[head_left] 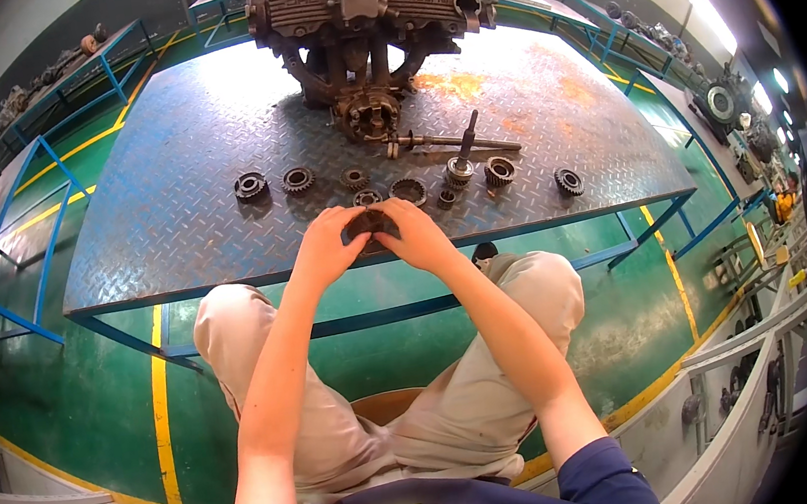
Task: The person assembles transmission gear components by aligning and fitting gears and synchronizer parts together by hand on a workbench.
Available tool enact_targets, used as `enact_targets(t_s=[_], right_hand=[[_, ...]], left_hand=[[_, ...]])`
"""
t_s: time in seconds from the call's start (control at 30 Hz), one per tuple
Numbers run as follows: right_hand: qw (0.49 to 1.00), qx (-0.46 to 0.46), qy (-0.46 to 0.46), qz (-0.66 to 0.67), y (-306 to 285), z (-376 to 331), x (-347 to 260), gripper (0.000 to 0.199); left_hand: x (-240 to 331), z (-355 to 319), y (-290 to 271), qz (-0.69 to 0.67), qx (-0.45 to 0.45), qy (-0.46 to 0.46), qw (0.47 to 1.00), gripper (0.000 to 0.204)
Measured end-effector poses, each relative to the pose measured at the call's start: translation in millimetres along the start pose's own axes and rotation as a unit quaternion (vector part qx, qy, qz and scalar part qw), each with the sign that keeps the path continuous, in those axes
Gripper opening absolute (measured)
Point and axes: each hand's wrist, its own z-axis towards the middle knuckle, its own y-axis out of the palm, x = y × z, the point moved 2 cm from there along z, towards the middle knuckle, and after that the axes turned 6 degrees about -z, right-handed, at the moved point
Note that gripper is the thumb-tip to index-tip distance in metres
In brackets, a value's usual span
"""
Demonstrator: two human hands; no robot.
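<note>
— What are the two hands doing?

— The left hand (325, 246) and the right hand (417, 235) meet at the near edge of the counter (167, 210), a blue-framed checker-plate steel top. Between them sits a dark gear (368, 226); the fingers of both hands are curled in and pinching it from either side, thumbs close together.

— Is the gear lifted or resting?

— I cannot tell; the hands cover most of it.

— What lies around the fingers?

— Just beyond the fingertips, a small ring gear (367, 197) and a wider toothed ring (407, 190). Further out on the left hand's side, two gears side by side: one (250, 185) and another (298, 178). A smaller one (354, 176) sits between those and the hands. On the right hand's side, a shaft with a gear on its base (462, 162) stands tilted, with a toothed gear (498, 172) just beside it and another gear (568, 181) farther off, apart from the rest.

— And beyond all that?

— A long shaft (455, 140) lies flat, and well beyond the fingers stands a rusty engine assembly (366, 25). Below the hands are the person's knees in beige trousers (231, 323) over a green floor (78, 393) with yellow lines.
</note>
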Motion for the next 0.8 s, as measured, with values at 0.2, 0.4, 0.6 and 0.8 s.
enact_targets(t_s=[0.2, 0.4, 0.6, 0.8], right_hand=[[1.000, 0.008, 0.008, 0.000, -4, 0, -3, 0.044], [1.000, 0.000, 0.016, 0.003, -5, 0, -2, 0.044], [1.000, -0.003, 0.006, -0.006, -2, 0, -1, 0.044], [1.000, -0.009, 0.014, -0.002, -2, 0, -1, 0.044]], left_hand=[[4, -1, -5, -0.006, -0.001, -0.067, 0.998, 0.044], [-10, 0, -12, -0.002, -0.029, -0.091, 0.995, 0.039], [-20, -1, -12, 0.003, -0.038, -0.117, 0.992, 0.039], [-12, -2, -11, -0.009, -0.033, -0.101, 0.994, 0.041]])
